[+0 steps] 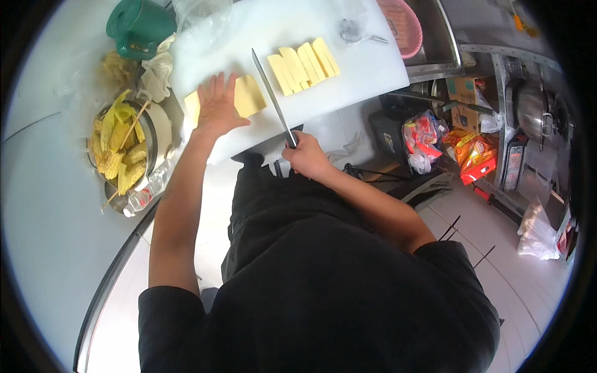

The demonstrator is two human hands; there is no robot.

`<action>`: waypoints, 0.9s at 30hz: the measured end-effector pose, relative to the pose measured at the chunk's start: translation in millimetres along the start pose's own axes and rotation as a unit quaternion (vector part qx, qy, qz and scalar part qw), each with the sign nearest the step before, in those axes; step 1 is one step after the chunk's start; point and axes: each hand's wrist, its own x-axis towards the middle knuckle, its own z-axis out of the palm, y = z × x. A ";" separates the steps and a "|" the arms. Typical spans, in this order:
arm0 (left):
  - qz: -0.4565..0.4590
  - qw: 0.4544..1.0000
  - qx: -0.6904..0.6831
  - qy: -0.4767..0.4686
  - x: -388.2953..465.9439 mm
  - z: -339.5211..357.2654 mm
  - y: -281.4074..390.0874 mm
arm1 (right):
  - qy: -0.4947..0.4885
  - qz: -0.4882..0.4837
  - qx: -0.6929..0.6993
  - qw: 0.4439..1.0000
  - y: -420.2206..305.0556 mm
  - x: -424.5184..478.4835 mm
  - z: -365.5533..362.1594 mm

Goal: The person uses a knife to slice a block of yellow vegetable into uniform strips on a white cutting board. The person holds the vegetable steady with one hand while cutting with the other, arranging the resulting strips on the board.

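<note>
My left hand [218,105] lies with its fingers spread over a pale yellow block of food [248,96] on a white cutting board [359,77]. The block shows on both sides of the hand. In my right hand [306,154] is the dark handle of a long knife [272,93], at the board's near edge. Its blade points away from me, just right of the block, and the tip reaches past the block's far side. Several cut yellow slabs [303,65] lie side by side to the right of the blade, apart from it.
On the left stand a pot of corn cobs [119,154], a plastic bottle [144,193] and a green jug [140,28]. A pink basket [406,28] sits by a metal sink [431,37] at upper right. Metal shelving [501,116] holds pans and bags.
</note>
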 end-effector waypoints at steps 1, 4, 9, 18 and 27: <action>0.002 0.999 -0.035 0.018 -1.7 3.2 -8.8 | 0.001 -0.007 0.005 1.000 5.1 2.0 8.9; 0.011 0.969 -0.221 0.110 3.6 11.9 -39.9 | -0.001 -0.002 -0.044 0.999 14.4 12.8 27.7; -0.008 0.711 -0.692 0.122 9.8 -16.9 -33.8 | 0.009 -0.045 -0.083 0.995 19.2 24.5 49.7; 0.005 0.662 -0.737 0.133 13.4 -7.9 -28.3 | 0.036 -0.082 -0.077 0.993 28.5 30.3 69.0; 0.002 0.638 -0.760 0.124 14.4 -3.4 -31.3 | 0.038 -0.073 -0.083 0.993 27.8 30.4 70.9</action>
